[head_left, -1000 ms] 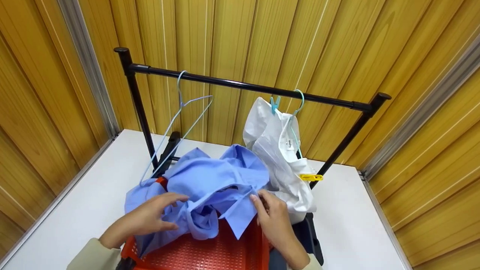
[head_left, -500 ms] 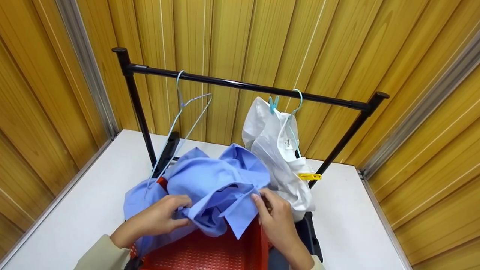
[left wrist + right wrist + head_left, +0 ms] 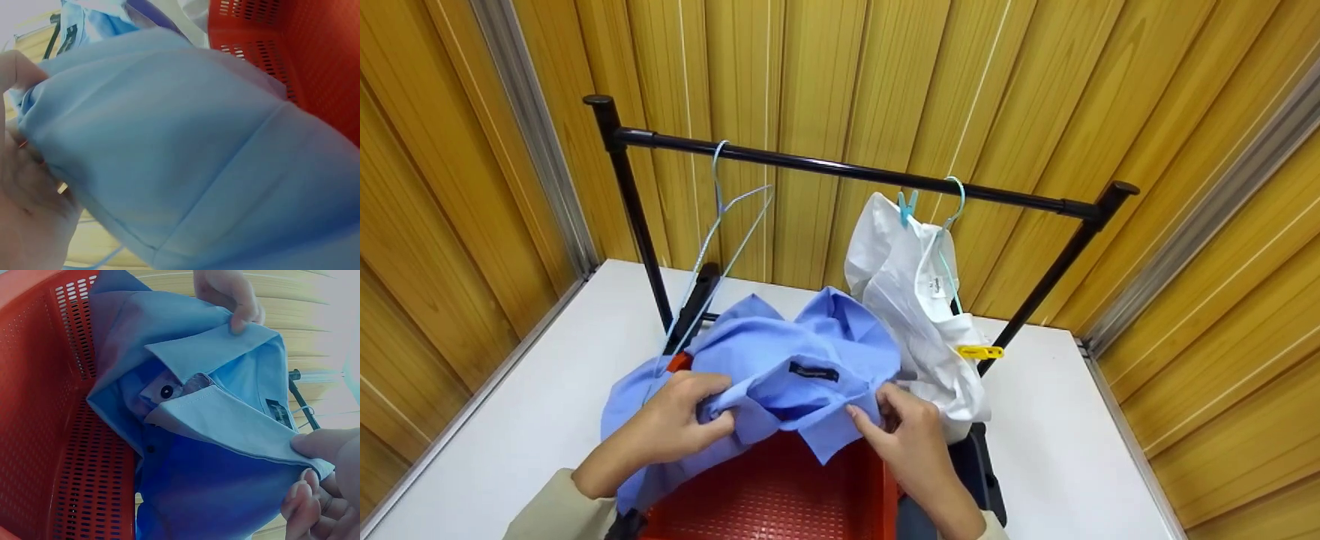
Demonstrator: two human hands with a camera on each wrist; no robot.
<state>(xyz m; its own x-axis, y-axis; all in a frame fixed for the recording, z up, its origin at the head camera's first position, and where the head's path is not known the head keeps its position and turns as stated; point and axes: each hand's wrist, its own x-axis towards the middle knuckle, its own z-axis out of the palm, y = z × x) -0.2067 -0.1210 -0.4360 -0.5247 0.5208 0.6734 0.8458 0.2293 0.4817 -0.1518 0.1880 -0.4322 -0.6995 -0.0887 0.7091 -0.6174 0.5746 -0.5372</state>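
A blue collared shirt (image 3: 780, 341) is spread between my two hands above a red basket (image 3: 765, 502). My left hand (image 3: 682, 420) pinches the collar at its left side. At the right side of the collar, my right hand (image 3: 911, 427) pinches the cloth between thumb and fingers. The dark neck label (image 3: 814, 371) faces up inside the collar opening. In the right wrist view, a dark button (image 3: 167, 391) shows below the collar points. Cloth fills most of the left wrist view, with the left thumb and fingers at its edge.
A black rack (image 3: 840, 169) stands behind the basket. On its left hangs a bare light-blue wire hanger (image 3: 705, 247); on its right, a white garment (image 3: 911, 300) with a teal clothespin (image 3: 907, 208) and a yellow clip (image 3: 980, 352). Wood-look walls surround the white table (image 3: 1057, 435).
My left hand has taken hold of the collar's left side. The collar has been pulled wider, bringing the neck label into view, and its right point has shifted slightly up and left.
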